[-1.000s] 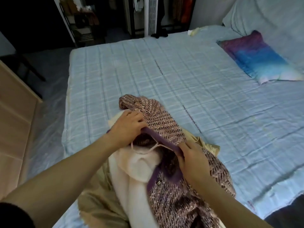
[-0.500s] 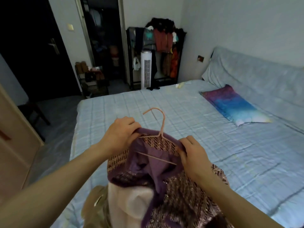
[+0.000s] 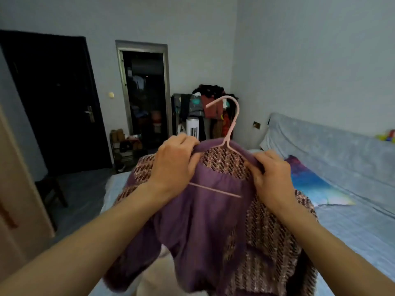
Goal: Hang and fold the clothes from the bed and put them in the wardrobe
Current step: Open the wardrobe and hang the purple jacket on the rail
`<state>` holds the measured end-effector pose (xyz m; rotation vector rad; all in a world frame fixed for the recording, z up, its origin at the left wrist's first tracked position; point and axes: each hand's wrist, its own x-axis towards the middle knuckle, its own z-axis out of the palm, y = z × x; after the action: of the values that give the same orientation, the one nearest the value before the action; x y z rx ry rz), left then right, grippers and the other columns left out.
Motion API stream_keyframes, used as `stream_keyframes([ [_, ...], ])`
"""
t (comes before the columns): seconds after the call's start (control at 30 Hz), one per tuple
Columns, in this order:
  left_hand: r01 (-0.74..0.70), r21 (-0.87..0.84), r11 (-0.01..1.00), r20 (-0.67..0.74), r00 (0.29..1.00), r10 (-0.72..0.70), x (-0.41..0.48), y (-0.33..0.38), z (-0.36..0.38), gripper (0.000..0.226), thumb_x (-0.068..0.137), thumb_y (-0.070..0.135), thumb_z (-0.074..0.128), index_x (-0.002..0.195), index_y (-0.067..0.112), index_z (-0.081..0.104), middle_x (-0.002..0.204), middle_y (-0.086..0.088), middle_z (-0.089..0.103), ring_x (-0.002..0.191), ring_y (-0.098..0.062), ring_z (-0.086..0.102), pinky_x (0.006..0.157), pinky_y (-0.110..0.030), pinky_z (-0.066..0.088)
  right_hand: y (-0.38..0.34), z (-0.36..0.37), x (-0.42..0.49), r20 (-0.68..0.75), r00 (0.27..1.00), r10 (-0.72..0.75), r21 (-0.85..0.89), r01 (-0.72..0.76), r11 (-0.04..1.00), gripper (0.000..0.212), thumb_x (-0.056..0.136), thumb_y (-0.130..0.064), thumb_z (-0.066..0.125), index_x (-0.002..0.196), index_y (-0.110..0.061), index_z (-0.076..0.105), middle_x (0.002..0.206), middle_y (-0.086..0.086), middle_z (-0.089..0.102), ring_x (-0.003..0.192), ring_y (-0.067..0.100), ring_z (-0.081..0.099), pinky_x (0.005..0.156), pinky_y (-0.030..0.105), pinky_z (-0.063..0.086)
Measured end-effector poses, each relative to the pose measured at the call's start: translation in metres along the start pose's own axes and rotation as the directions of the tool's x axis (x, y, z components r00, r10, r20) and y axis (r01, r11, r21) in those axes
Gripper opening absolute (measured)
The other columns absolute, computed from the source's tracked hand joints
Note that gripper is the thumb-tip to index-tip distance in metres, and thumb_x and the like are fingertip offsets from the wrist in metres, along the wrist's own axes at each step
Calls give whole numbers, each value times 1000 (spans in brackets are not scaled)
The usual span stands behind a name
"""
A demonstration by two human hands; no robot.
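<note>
**A:** While the jacket is held up in the air over the near end of the bed, I log the holds. Left grip: fingers curled, pinching the left shoulder of the collar. Pink hanger: inside the neck, hook upright. Right grip: pinching the right shoulder the same way.

**B:** Handling?

**A:** Judged soft and floppy, fairly weighty for cloth. It is tweed outside with a smooth purple lining, which may slide along the thin hanger arms. Best taken at the shoulders or by the hook's stem, not the hem.

**B:** Surroundings?

**A:** Wooden panel at far left, possibly the wardrobe; cannot confirm. Then dark door, shoe rack, white tower fan, loaded clothes rack in the corner, coloured pillow on the bed. The hem dangles low and could drag on the bedding during a turn.
</note>
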<state>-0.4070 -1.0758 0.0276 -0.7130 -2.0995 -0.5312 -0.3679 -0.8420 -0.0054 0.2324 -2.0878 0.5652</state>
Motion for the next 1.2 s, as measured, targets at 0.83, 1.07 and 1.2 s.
stream_keyframes([
  [0.83, 72, 42, 997, 101, 992, -75, -28, -28, 7, 58, 74, 16, 70, 129, 22, 56, 118, 5, 56, 108, -17, 52, 89, -37, 50, 17, -4, -16, -66, 998, -20, 74, 25, 997, 15, 78, 3, 76, 81, -10, 68, 72, -3, 51, 65, 14, 48, 62, 28, 38],
  [1.07, 65, 130, 989, 66, 995, -74, -22, -37, 27, 57, 69, 27, 76, 122, 20, 57, 117, 2, 55, 108, -21, 51, 85, -39, 47, 23, -8, -25, -111, 994, 23, 84, -14, 996, 19, 77, 5, 77, 89, -9, 72, 76, -3, 55, 69, 6, 47, 69, 8, 37],
  [1.2, 82, 293, 952, 36, 995, -97, -20, -38, 33, 61, 66, 35, 75, 122, 18, 56, 119, -5, 54, 104, -26, 52, 73, -39, 46, 26, -10, -25, -132, 991, 33, 85, -21, 996, 21, 78, 6, 76, 91, -10, 73, 80, -4, 57, 71, 4, 49, 71, 7, 37],
])
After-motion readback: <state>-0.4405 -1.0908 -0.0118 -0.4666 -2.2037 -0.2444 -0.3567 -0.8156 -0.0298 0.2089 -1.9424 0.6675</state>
